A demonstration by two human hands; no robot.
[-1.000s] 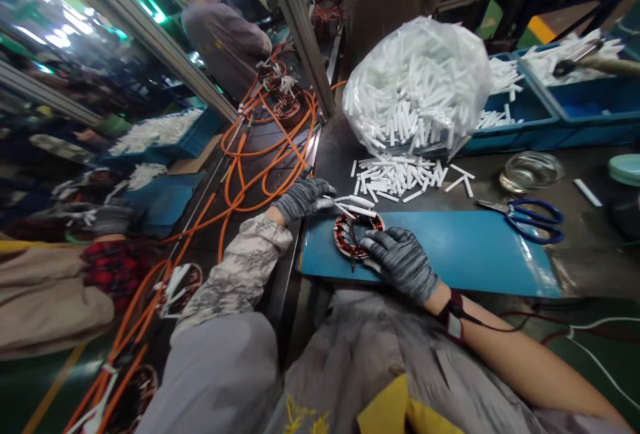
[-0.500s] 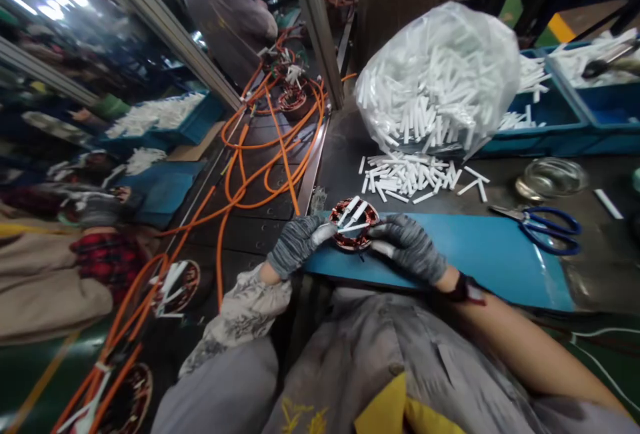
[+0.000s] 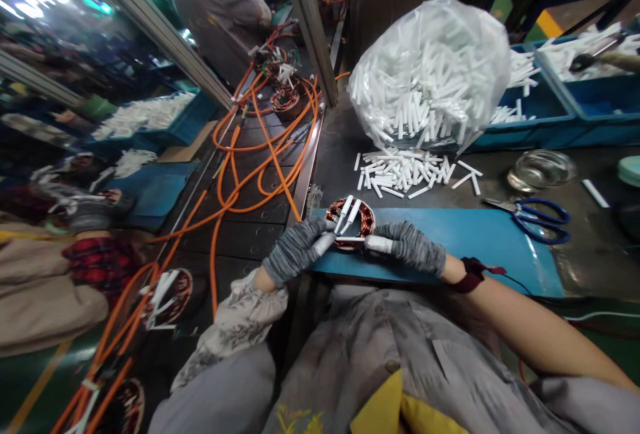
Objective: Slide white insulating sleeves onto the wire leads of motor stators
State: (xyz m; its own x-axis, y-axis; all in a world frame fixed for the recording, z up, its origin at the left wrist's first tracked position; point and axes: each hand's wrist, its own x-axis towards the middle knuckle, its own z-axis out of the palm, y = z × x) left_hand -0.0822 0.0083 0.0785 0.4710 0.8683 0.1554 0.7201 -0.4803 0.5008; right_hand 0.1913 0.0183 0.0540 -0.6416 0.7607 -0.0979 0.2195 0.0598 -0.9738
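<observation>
A copper-wound motor stator (image 3: 369,217) lies on the blue mat (image 3: 450,247) in front of me. Two white sleeves (image 3: 347,211) slant across its opening. A third white tube (image 3: 350,239) lies level across its near side, between my two thumbs. My left hand (image 3: 300,247), in a grey glove with pale fingertips, is closed at the stator's left edge, its thumb by the tube's left end. From the right, my gloved right hand (image 3: 407,247) is closed with its thumb and finger at the tube's right end. The glove fingers partly hide the stator's rim.
Loose white tubes (image 3: 405,171) lie behind the mat, below a full plastic bag (image 3: 435,74). Blue-handled scissors (image 3: 540,217) and a clear round container (image 3: 543,171) sit to the right. Orange cables (image 3: 233,204) run along the left. A co-worker's gloved hand (image 3: 90,214) is further left.
The near white tube has gone from tilted to level. My right hand has moved from the stator's right rim down to the tube's end. The whole view has shifted slightly.
</observation>
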